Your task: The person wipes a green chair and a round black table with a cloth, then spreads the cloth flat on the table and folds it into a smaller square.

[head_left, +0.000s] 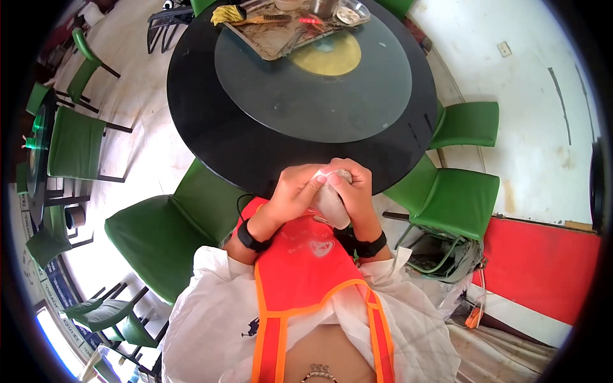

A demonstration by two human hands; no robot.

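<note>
Left hand (294, 190) and right hand (359, 185) both pinching the pale cloth (331, 207), between the table's (220, 143) near edge and the apron (294, 281); slackening thumbs could let it drop!

My apron (290, 284): red, orange trim (319, 302), pale rounded print (321, 247), red straps (271, 351) edged orange. Loose white shirt (207, 319) and sleeves, small dark emblem (250, 327) on left chest. Black band (254, 240) on each wrist. Beaded necklace (319, 371), silvery and dark.
</note>
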